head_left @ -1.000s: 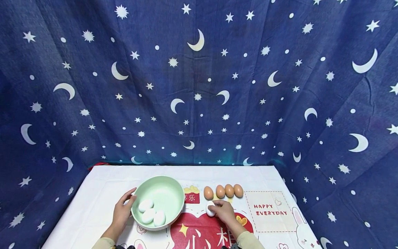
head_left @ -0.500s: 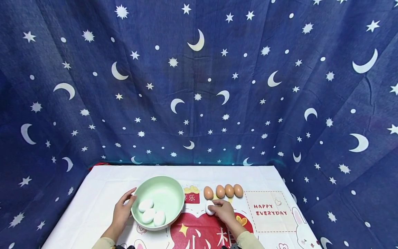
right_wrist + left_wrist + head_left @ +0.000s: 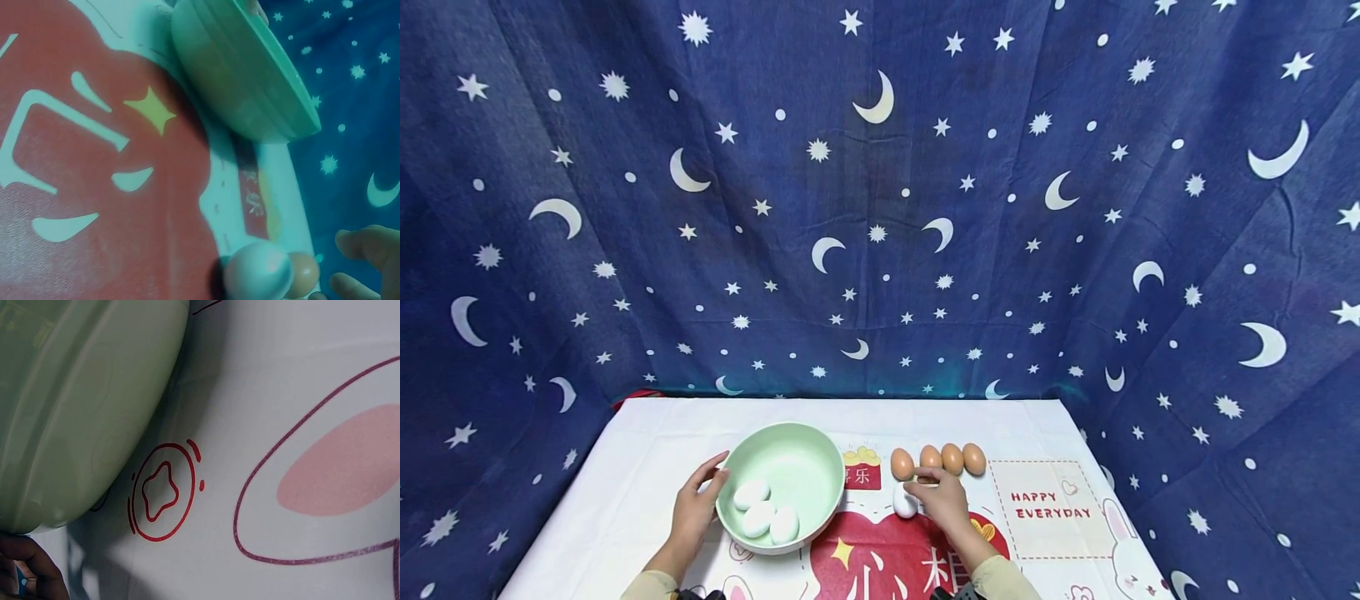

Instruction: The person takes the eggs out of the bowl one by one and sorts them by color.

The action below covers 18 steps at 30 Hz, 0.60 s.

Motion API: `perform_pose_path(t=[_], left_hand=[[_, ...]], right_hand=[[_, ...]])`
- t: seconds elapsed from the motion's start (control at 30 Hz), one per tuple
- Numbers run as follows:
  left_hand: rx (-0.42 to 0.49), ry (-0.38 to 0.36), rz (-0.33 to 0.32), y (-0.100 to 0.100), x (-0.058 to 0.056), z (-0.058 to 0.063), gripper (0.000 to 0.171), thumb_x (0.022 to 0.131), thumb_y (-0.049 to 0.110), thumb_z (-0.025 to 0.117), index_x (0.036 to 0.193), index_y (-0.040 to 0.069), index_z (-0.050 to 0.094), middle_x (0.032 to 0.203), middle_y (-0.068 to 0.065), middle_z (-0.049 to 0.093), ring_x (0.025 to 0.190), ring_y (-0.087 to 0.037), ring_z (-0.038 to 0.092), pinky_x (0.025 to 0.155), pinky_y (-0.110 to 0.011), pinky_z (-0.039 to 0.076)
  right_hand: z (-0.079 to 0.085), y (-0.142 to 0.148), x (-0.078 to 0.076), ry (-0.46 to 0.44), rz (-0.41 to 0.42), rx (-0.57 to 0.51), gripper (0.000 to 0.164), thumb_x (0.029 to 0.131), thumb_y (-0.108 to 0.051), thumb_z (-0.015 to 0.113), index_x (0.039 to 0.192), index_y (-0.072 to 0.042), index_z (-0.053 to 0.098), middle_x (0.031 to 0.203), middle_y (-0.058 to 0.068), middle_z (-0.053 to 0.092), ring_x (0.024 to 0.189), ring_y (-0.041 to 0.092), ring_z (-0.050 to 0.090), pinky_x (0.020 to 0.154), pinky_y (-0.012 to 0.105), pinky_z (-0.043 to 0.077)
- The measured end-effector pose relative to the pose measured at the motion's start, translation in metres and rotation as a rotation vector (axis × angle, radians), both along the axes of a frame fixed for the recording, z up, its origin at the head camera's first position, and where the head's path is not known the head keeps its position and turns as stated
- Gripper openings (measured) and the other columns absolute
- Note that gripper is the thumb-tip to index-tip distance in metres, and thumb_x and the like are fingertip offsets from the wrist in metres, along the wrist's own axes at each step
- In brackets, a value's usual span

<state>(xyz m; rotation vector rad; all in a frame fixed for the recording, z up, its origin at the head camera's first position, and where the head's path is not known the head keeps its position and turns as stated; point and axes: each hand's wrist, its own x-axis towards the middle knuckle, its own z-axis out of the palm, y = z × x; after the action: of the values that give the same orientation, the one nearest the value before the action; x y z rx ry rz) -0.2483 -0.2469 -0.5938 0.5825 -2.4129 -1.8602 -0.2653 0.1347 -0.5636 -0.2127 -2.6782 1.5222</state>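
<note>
My left hand [image 3: 694, 510] holds the left rim of a pale green bowl [image 3: 801, 467]; its fingers [image 3: 31, 556] show against the bowl's edge in the left wrist view. Three white eggs [image 3: 757, 520] lie inside, toward the bowl's near left. On the tablecloth to the right of the bowl lies another white egg [image 3: 905, 503]. My right hand [image 3: 946, 504] hovers just behind and right of that egg, holding nothing. In the right wrist view, its spread fingers [image 3: 365, 247] stand apart from the white egg [image 3: 256, 270].
Several brown eggs [image 3: 952, 459] stand in a row behind my right hand; the leftmost brown egg [image 3: 902, 464] sits close behind the white one. A printed white tablecloth [image 3: 1037, 429] covers the table. A blue star-patterned curtain [image 3: 880, 250] surrounds the back and sides.
My right hand has let go of the white egg, its fingers opening and shifting slightly away toward the brown eggs. The egg stays on the cloth. The left hand and bowl have not moved.
</note>
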Motion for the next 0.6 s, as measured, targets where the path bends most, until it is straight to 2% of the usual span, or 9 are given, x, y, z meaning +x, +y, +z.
perform_pose_path(t=[0.23, 0.37, 0.6], left_hand=[[-0.013, -0.004, 0.004, 0.000, 0.001, 0.000, 0.051, 0.103, 0.038, 0.050, 0.147, 0.013, 0.044, 0.135, -0.019, 0.041, 0.104, -0.021, 0.057, 0.077, -0.020, 0.058], [-0.018, -0.008, 0.006, -0.001, 0.001, 0.000, 0.052, 0.102, 0.039, 0.050, 0.147, 0.013, 0.044, 0.135, -0.019, 0.041, 0.103, -0.019, 0.056, 0.076, -0.019, 0.057], [-0.017, 0.006, 0.009, -0.001, 0.000, 0.000, 0.051, 0.102, 0.039, 0.051, 0.146, 0.013, 0.046, 0.135, -0.019, 0.043, 0.098, -0.014, 0.056, 0.074, -0.018, 0.057]], right_hand=[[0.016, -0.016, 0.000, 0.044, 0.033, -0.084, 0.033, 0.079, -0.013, 0.078, 0.107, 0.003, 0.071, 0.096, 0.015, 0.071, 0.082, 0.018, 0.067, 0.067, 0.022, 0.053], [0.027, -0.034, 0.001, 0.091, 0.094, -0.116, 0.033, 0.076, -0.011, 0.079, 0.105, 0.003, 0.072, 0.096, 0.016, 0.071, 0.081, 0.020, 0.069, 0.068, 0.022, 0.055], [0.042, -0.069, 0.005, 0.091, 0.186, -0.157, 0.033, 0.075, -0.013, 0.081, 0.105, -0.002, 0.073, 0.099, 0.016, 0.068, 0.081, 0.017, 0.069, 0.066, 0.018, 0.053]])
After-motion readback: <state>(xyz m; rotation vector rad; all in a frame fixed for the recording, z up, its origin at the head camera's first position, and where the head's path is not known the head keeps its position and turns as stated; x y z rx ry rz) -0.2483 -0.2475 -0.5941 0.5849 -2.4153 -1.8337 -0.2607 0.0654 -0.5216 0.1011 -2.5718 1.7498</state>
